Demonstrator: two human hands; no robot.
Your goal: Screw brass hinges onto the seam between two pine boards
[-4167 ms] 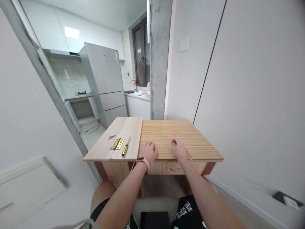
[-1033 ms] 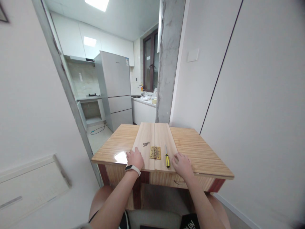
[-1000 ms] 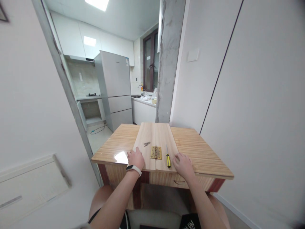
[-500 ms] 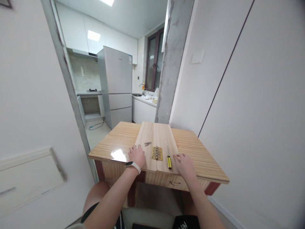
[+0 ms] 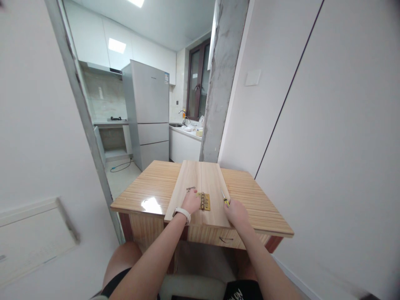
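Observation:
My right hand (image 5: 237, 212) is closed round the yellow and black handle of a screwdriver (image 5: 226, 201), whose thin shaft points away from me over the right board (image 5: 214, 177). My left hand (image 5: 191, 201), with a white-banded watch on its wrist, reaches over the left board (image 5: 189, 177). Its bent fingers come together at a small pile of screws (image 5: 191, 189); whether one is between them is hidden. Just right of that hand, a brass hinge (image 5: 204, 201) lies spread flat across the seam of the two boards, its left leaf partly covered by the hand.
The boards lie side by side on a wood-grain table (image 5: 262, 208) with a drawer handle (image 5: 226, 240) at its front. Beyond stand a grey fridge (image 5: 150, 100) and a sink counter (image 5: 184, 139). White walls (image 5: 337, 125) rise on both sides.
My right hand has taken up the screwdriver from the board. My left hand has moved right from the board's left edge to the screws beside the hinge. The view has shifted slightly.

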